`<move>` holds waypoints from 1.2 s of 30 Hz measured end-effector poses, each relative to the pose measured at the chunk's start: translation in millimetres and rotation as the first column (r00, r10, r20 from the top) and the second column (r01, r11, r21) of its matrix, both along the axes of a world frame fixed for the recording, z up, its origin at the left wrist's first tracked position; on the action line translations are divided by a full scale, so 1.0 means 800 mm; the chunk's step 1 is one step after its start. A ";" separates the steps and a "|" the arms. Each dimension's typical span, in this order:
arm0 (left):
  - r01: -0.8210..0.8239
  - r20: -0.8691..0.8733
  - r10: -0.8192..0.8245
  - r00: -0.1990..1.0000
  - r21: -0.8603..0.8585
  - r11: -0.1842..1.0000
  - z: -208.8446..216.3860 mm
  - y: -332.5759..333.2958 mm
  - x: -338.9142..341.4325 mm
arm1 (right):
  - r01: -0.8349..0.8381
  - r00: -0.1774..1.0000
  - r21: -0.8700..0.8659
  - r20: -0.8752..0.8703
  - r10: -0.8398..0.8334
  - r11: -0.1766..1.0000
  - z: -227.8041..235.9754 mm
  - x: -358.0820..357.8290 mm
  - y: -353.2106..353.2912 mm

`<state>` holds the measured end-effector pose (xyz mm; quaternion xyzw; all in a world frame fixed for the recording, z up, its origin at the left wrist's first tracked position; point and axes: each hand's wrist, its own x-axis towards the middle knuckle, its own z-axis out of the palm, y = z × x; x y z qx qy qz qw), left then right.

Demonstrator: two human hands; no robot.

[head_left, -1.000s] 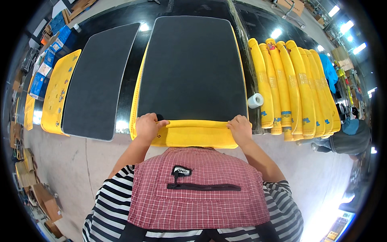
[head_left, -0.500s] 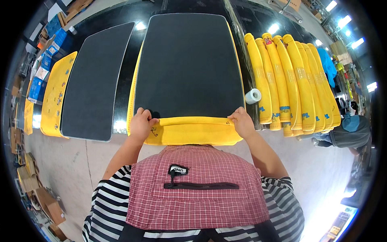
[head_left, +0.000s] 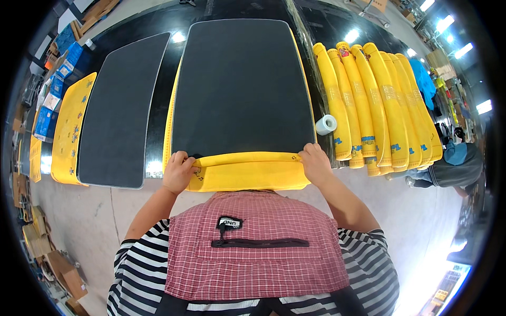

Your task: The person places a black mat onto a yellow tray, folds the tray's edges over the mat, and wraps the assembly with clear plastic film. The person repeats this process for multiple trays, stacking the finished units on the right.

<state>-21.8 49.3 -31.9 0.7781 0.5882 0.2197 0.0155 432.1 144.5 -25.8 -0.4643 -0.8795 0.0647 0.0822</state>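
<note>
A large black foam panel (head_left: 242, 84) lies on a yellow fabric cover (head_left: 247, 174) on the dark table. The cover's near edge is folded up over the panel's near edge. My left hand (head_left: 178, 171) grips the yellow fold at the panel's near left corner. My right hand (head_left: 315, 162) grips the same fold at the near right corner. Both hands press the fabric against the panel's edge.
A second black panel (head_left: 124, 110) on yellow fabric lies to the left, with another yellow sheet (head_left: 71, 126) beyond it. A row of rolled yellow covers (head_left: 377, 100) and a white tape roll (head_left: 326, 125) sit to the right. A person (head_left: 448, 168) crouches at far right.
Both hands have pulled the yellow fold slightly further up over the panel's near edge; the view has shifted a little closer.
</note>
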 end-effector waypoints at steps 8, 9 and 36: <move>-0.007 0.036 0.018 0.999 -0.265 0.964 0.021 0.072 -0.015 | 0.057 0.998 -0.075 0.026 -0.056 0.996 0.005 -0.017 0.060; -0.012 -0.020 0.008 1.000 -0.236 0.972 0.021 0.073 -0.013 | 0.069 0.996 -0.061 0.067 -0.065 0.996 0.003 -0.021 0.059; -0.384 -0.227 0.312 0.923 -0.453 0.805 0.031 0.230 0.051 | 0.256 0.958 0.144 -0.173 -0.230 0.956 -0.037 -0.094 0.188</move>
